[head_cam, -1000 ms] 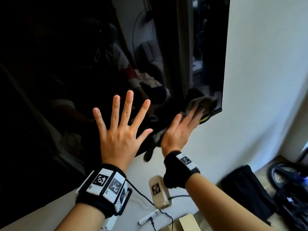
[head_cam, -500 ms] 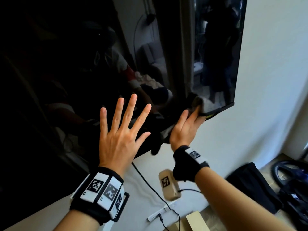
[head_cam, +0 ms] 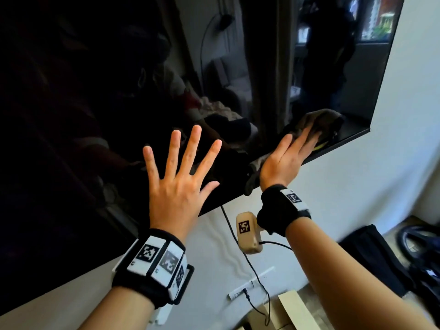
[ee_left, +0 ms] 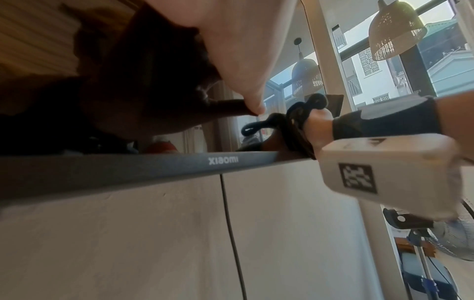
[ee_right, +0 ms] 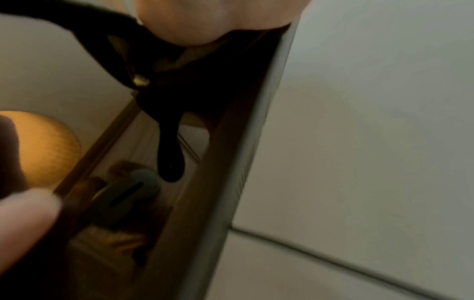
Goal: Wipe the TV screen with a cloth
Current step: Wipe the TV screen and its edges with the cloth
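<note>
A large black TV screen [head_cam: 95, 91] hangs on a white wall and fills the upper left of the head view. My left hand [head_cam: 176, 177] lies flat against its lower part with fingers spread wide. My right hand [head_cam: 285, 158] presses a dark grey cloth [head_cam: 316, 120] onto the screen near the bottom right corner, fingers straight on top of it. Part of the cloth hangs below the palm [head_cam: 252, 179]. In the left wrist view the TV's lower bezel [ee_left: 153, 168] runs across, with the cloth [ee_left: 295, 125] under my right hand [ee_left: 320, 130]. The right wrist view shows the cloth [ee_right: 169, 125] dangling along the screen edge.
A black cable [head_cam: 240, 248] runs down the white wall [head_cam: 357, 186] below the TV. Dark bags [head_cam: 371, 256] and a black object [head_cam: 423, 244] lie on the floor at lower right. A cardboard piece [head_cam: 295, 308] sits at the bottom.
My right hand has slid the cloth rightward along the bottom of the screen toward the corner. The left hand stays flat on the screen; the head view has shifted.
</note>
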`<state>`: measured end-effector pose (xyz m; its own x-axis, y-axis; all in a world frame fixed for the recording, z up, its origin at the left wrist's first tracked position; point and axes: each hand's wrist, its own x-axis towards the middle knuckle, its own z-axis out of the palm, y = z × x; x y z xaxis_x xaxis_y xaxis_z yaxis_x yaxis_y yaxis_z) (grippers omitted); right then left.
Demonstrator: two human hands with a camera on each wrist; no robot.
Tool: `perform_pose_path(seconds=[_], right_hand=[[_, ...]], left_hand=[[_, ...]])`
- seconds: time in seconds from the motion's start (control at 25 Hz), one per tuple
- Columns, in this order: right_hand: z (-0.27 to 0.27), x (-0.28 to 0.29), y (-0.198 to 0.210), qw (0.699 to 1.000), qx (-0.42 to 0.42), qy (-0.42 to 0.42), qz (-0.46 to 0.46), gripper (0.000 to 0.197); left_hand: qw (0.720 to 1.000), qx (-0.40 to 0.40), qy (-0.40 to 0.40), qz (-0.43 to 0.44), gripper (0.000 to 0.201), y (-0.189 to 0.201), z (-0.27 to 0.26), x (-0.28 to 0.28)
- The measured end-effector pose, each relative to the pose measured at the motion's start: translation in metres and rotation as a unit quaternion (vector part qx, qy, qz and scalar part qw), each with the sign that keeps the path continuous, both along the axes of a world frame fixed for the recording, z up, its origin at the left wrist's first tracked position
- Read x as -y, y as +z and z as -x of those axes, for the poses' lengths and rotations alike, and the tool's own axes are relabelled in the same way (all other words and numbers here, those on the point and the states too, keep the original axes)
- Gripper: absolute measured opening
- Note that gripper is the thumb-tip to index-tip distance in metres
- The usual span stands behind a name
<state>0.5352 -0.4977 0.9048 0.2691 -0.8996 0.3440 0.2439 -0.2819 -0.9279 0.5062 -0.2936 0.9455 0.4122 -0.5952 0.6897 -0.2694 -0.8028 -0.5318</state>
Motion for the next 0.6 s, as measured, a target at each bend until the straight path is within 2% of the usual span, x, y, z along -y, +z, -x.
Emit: perform_pose_path(seconds=[0.12, 0.16, 0.2, 0.32, 0.48, 0.52, 0.6], right_hand=[[0.013, -0.048, -0.026, 0.995, -0.043, 0.052, 0.078, 0.063], [0.015, -0.049, -0.03, 0.992, -0.045, 0.062, 0.098, 0.065], [0.013, -0.037, -0.027, 0.993, -0.032, 0.057, 0.094, 0.066], [0.002, -0.008, -0.01, 1.0, -0.01, 0.01, -0.001, 0.065], [0.016, -0.06, -0.031, 0.989, -0.051, 0.065, 0.124, 0.062], [0.017, -0.056, -0.031, 0.987, -0.049, 0.066, 0.138, 0.062], [0.011, -0.031, -0.019, 0.994, -0.03, 0.03, 0.098, 0.062]], left_hand=[[1.0, -0.004, -0.008, 0.005, 0.083, 0.0, 0.0, -0.002], [1.0, -0.003, -0.008, 0.005, 0.083, 0.0, -0.001, -0.003], [1.0, -0.001, -0.009, 0.004, 0.083, 0.0, -0.002, -0.004], [1.0, -0.002, -0.013, 0.0, 0.082, 0.0, -0.001, -0.005], [1.0, -0.008, -0.014, -0.006, 0.082, 0.002, -0.002, -0.008], [1.0, -0.013, -0.02, -0.007, 0.084, 0.003, 0.0, -0.009], [0.999, -0.024, -0.027, 0.004, 0.09, 0.007, 0.008, -0.015]])
